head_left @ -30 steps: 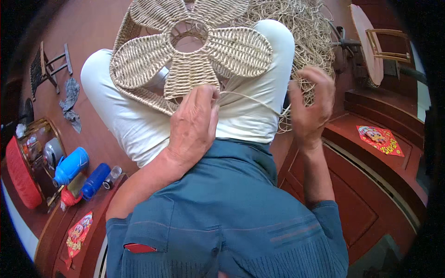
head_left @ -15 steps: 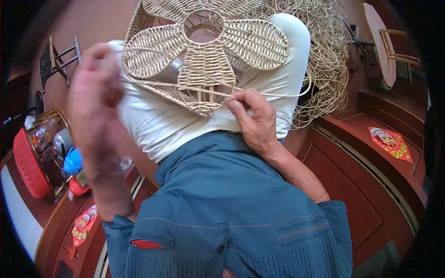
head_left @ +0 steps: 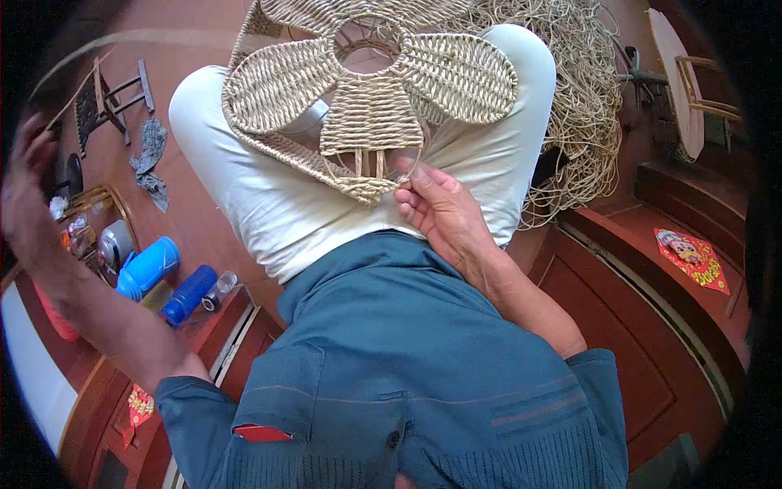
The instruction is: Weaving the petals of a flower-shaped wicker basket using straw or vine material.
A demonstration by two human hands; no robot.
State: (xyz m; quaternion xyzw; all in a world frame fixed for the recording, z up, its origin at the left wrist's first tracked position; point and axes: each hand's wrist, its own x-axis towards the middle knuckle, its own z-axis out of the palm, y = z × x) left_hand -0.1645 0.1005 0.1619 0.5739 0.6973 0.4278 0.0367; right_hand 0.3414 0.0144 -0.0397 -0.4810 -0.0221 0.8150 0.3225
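Note:
A flower-shaped woven basket (head_left: pixel 371 114) of pale twisted cord rests across my lap, with broad petals around a round opening. Below its lower petal a few upright strands of the frame show bare above the braided rim. My right hand (head_left: pixel 444 204) pinches that rim at its right end, thumb on top. Far out at the left, my left hand (head_left: pixel 32 159) is raised, its fingers curled on a loose cord (head_left: pixel 106 39). Blurred by motion, the cord arcs from that hand over toward the basket's top left.
A big heap of loose cord (head_left: pixel 574 122) lies beyond my right knee. At left are a small folding stool (head_left: pixel 122 94), a grey cloth (head_left: pixel 151 167), a light blue bottle (head_left: pixel 151 265) and a dark blue bottle (head_left: pixel 189 295). A wooden chair (head_left: pixel 680 85) stands far right.
My left hand has swung outward to the far left, drawing the cord with it. My right hand has shifted slightly down along the basket's rim.

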